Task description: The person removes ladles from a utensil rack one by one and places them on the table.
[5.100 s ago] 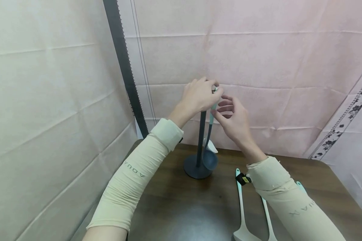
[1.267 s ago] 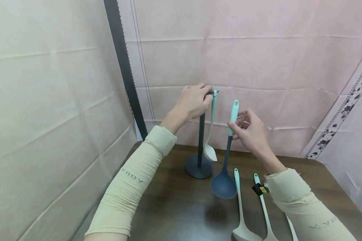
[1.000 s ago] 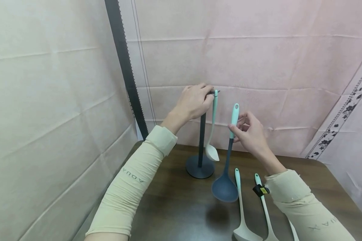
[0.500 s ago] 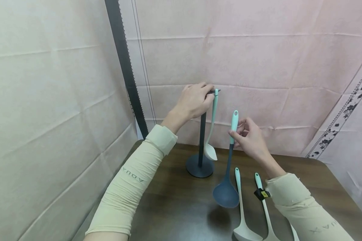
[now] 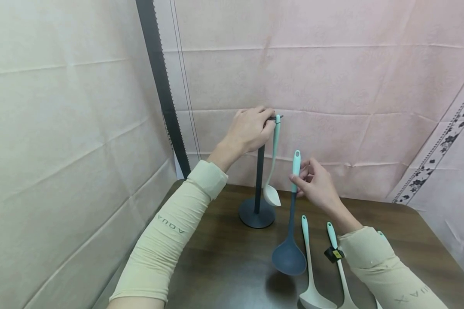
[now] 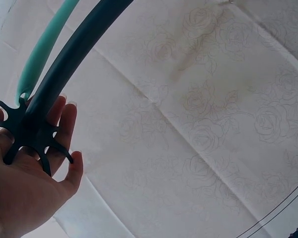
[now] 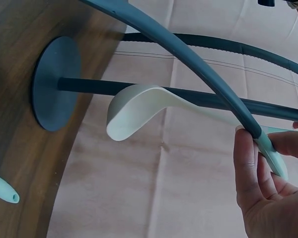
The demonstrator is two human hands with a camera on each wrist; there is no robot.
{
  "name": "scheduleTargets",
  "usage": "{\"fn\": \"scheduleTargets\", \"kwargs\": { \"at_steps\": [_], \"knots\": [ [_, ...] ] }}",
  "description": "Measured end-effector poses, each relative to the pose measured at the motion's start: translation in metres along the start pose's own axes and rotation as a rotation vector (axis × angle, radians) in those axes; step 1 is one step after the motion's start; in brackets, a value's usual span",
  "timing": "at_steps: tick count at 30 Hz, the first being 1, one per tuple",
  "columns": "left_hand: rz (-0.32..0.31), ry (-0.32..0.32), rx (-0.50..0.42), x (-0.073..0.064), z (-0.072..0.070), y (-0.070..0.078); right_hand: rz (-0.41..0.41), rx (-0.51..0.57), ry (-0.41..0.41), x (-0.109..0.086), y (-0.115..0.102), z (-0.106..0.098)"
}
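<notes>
My left hand point(image 5: 251, 128) grips the hooked top of a dark utensil stand point(image 5: 259, 184); in the left wrist view its fingers curl around the star-shaped hooks point(image 6: 30, 131). From one hook hangs a small white ladle point(image 5: 272, 195) with a mint handle. Right of the stand, my right hand point(image 5: 316, 183) pinches the mint handle of a dark blue ladle point(image 5: 289, 257) between thumb and fingers. That ladle hangs bowl down, and a shadow shows on the table below it. The right wrist view shows the dark blue ladle's shaft point(image 7: 198, 67) crossing in front of the stand.
Pale utensils with mint handles lie at the right on the brown wooden table point(image 5: 216, 266): one point(image 5: 309, 266) beside the dark ladle's bowl, another point(image 5: 342, 279), and a third point(image 5: 381, 234) mostly under my right sleeve. Pale cloth point(image 5: 332, 77) hangs behind the table.
The right hand has taken the dark blue ladle off the stand, brought it rightward, then lowered it toward the table. My left hand stays at the stand's top.
</notes>
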State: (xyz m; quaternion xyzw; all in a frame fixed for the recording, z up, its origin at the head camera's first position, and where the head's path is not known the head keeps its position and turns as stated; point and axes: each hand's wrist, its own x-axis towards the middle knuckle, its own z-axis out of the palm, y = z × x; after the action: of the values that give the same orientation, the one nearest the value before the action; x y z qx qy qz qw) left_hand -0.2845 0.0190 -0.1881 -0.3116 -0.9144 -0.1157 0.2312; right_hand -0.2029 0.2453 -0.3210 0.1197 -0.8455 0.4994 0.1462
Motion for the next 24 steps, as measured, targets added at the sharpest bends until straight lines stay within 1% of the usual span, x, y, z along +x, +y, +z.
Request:
{"fn": "scheduleTargets", "kwargs": {
  "at_steps": [11, 24],
  "knots": [
    [0.005, 0.012, 0.015, -0.002, 0.000, 0.000, 0.032, -0.021, -0.041, -0.003, 0.006, 0.006],
    [0.010, 0.037, 0.020, -0.001, 0.001, -0.001, 0.066, -0.028, -0.063, -0.008, 0.027, 0.017]
  ]
}}
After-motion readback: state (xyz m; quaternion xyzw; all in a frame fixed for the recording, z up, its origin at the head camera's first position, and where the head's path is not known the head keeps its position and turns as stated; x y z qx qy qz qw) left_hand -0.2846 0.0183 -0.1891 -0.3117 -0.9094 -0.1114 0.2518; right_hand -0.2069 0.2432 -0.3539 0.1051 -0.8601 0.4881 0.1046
